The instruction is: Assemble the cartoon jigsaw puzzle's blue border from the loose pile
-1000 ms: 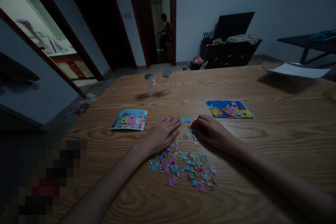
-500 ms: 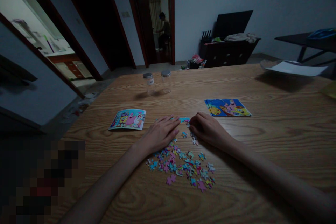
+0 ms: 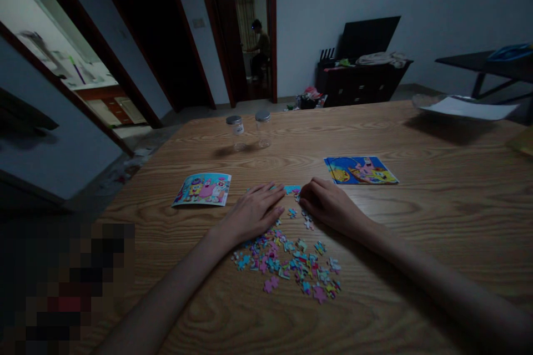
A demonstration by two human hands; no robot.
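Left hand (image 3: 259, 208) lies flat, palm down, fingers spread and loose, no grip visible; its fingertips reach the short blue strip (image 3: 292, 189) of pieces that look joined. Right hand (image 3: 322, 199) is curled, fingers turned in and down at the strip's right end; whether you pinch a piece there, can't tell, the fingers hide it.

Step looks like fitting pieces onto that strip. Strip sits between your two hands, partly covered by the left. Keep the left hand's pressure light and even, so the strip neither slides nor buckles as you press at its end. Line up tab and socket first, then push straight down with a fingertip; don't force it sideways. If it won't seat, turn the piece or swap it.

Watch the single loose piece (image 3: 292, 213) just below the strip and the small column of pieces (image 3: 307, 221) beside your right hand: your wrist could drag them. Main pile (image 3: 287, 258) lies nearer you on the worktop (image 3: 208, 310), partly under the left forearm; lift that arm rather than sweep it. Check colours against the left picture card (image 3: 204, 189), light blue like the strip; right picture card (image 3: 362, 170) shows darker blue. Dim light, so compare closely.
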